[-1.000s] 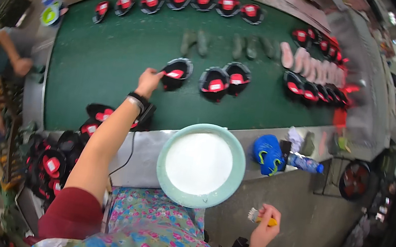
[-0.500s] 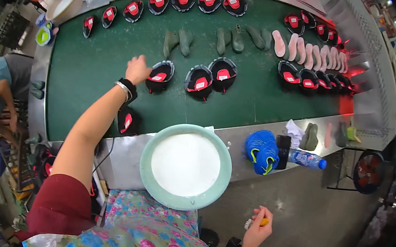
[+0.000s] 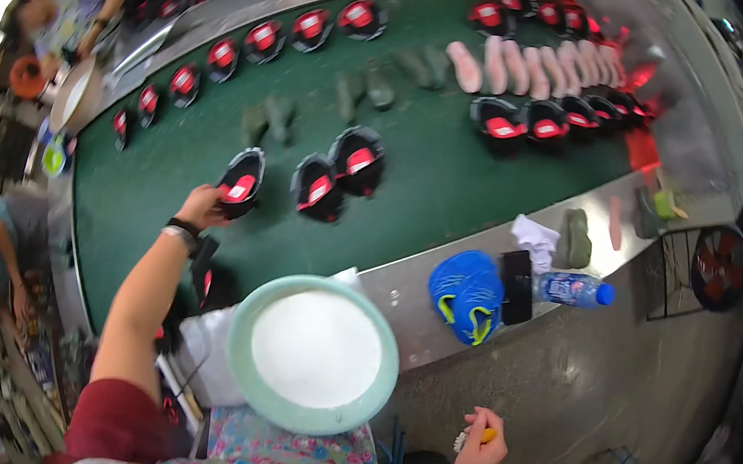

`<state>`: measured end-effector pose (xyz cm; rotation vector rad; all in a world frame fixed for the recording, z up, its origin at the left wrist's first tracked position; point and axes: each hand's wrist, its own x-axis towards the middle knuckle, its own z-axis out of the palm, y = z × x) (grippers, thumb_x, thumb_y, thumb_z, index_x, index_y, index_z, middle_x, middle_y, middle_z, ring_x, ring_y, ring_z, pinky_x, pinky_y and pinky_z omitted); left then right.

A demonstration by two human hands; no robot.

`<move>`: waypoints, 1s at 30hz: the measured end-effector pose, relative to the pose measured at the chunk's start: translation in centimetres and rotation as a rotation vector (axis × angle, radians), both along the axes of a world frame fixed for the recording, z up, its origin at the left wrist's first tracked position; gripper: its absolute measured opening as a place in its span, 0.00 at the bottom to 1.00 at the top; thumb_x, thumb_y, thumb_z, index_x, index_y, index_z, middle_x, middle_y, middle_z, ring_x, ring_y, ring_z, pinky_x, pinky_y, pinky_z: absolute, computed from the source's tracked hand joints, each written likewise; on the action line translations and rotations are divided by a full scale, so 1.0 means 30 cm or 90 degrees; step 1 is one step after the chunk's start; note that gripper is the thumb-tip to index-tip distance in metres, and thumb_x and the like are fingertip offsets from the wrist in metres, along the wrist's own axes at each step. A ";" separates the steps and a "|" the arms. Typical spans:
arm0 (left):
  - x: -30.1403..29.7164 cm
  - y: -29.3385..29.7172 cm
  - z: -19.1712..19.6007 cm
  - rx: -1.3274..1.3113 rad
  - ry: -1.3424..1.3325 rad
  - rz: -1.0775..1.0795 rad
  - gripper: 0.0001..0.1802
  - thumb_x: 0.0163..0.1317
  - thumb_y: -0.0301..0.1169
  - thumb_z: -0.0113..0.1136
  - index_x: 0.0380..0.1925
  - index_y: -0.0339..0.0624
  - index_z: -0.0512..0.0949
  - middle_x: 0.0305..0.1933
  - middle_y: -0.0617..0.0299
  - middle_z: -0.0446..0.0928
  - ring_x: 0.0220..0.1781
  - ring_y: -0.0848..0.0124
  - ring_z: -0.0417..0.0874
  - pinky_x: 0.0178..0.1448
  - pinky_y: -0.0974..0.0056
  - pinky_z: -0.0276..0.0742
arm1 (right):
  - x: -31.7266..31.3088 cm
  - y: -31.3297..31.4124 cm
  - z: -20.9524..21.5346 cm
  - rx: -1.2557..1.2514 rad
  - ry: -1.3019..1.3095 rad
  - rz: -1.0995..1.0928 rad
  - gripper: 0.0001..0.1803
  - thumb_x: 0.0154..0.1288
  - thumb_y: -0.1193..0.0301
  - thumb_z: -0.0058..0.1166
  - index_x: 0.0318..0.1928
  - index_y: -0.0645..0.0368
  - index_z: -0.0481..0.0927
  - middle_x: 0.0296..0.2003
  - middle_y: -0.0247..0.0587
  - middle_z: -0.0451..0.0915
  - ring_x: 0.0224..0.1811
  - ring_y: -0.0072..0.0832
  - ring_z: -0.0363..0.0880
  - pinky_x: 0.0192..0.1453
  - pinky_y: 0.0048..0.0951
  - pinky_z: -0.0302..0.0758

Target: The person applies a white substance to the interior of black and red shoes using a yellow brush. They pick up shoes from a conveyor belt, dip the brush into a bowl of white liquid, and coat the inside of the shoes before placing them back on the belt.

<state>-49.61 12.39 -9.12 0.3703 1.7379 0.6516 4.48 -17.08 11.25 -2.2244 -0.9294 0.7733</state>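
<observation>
My left hand [image 3: 202, 207] is stretched over the green work surface, its fingers closed on the near edge of a black shoe upper [image 3: 253, 174] with a red lining and a white label. Two similar uppers [image 3: 357, 164] stand just to the right of it. Low at the right, my right hand [image 3: 478, 453] grips a small brush by its yellow handle [image 3: 488, 435]; its white bristles [image 3: 460, 442] point left. In front of me, a pale green bowl [image 3: 240, 346] holds white liquid. Another dark upper [image 3: 211, 284] is partly hidden beside my left forearm.
On the green surface [image 3: 146, 231] lie rows of uppers, dark green shoe lasts [image 3: 379, 85] and pink insoles [image 3: 463, 68]. Blue shoes [image 3: 467, 292], a black phone-like slab [image 3: 516, 287], a water bottle [image 3: 570, 289] and a white cloth [image 3: 535, 239] line the metal edge. Two people work at the left.
My left hand has closed on the nearest upper, which now tilts. The whole view has swung, so the table appears turned and shifted left. My right hand keeps holding the brush.
</observation>
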 end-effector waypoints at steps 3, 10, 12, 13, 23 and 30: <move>0.176 0.198 0.275 0.016 -0.003 -0.120 0.21 0.65 0.39 0.59 0.54 0.39 0.75 0.45 0.51 0.80 0.39 0.56 0.85 0.43 0.52 0.85 | 0.030 0.011 -0.047 0.008 0.044 -0.002 0.09 0.74 0.74 0.51 0.43 0.68 0.81 0.33 0.43 0.83 0.32 0.25 0.80 0.35 0.25 0.75; 0.803 0.806 0.336 -0.004 -0.054 -0.245 0.13 0.68 0.38 0.56 0.47 0.44 0.75 0.40 0.55 0.78 0.40 0.61 0.83 0.43 0.51 0.85 | 0.116 -0.010 -0.130 -0.011 0.070 -0.068 0.09 0.74 0.74 0.51 0.43 0.67 0.81 0.31 0.41 0.82 0.29 0.21 0.76 0.34 0.23 0.73; 0.959 0.892 0.263 -0.015 -0.053 -0.257 0.12 0.69 0.36 0.53 0.46 0.42 0.74 0.42 0.55 0.77 0.42 0.59 0.83 0.42 0.50 0.86 | 0.152 -0.032 -0.155 -0.031 0.065 -0.098 0.08 0.74 0.74 0.51 0.43 0.67 0.81 0.30 0.39 0.82 0.28 0.19 0.75 0.34 0.23 0.72; 0.976 0.936 0.177 0.025 -0.052 -0.311 0.12 0.70 0.35 0.53 0.48 0.42 0.74 0.45 0.53 0.77 0.45 0.57 0.83 0.43 0.47 0.86 | 0.170 -0.038 -0.166 -0.038 0.067 -0.104 0.09 0.74 0.74 0.51 0.43 0.66 0.81 0.31 0.39 0.82 0.29 0.19 0.75 0.34 0.23 0.73; 0.907 0.786 0.373 0.011 -0.067 -0.225 0.43 0.67 0.45 0.64 0.74 0.37 0.55 0.73 0.39 0.64 0.66 0.49 0.75 0.68 0.41 0.73 | 0.217 -0.099 -0.167 -0.049 0.102 -0.139 0.10 0.76 0.71 0.51 0.46 0.65 0.81 0.33 0.36 0.82 0.31 0.18 0.75 0.34 0.21 0.72; 0.099 0.123 0.833 -0.019 0.333 -0.501 0.30 0.70 0.58 0.53 0.46 0.41 0.82 0.45 0.59 0.82 0.48 0.68 0.82 0.48 0.56 0.84 | 0.118 0.011 -0.074 -0.004 0.145 -0.022 0.12 0.78 0.69 0.49 0.48 0.63 0.82 0.33 0.32 0.80 0.29 0.13 0.68 0.31 0.17 0.65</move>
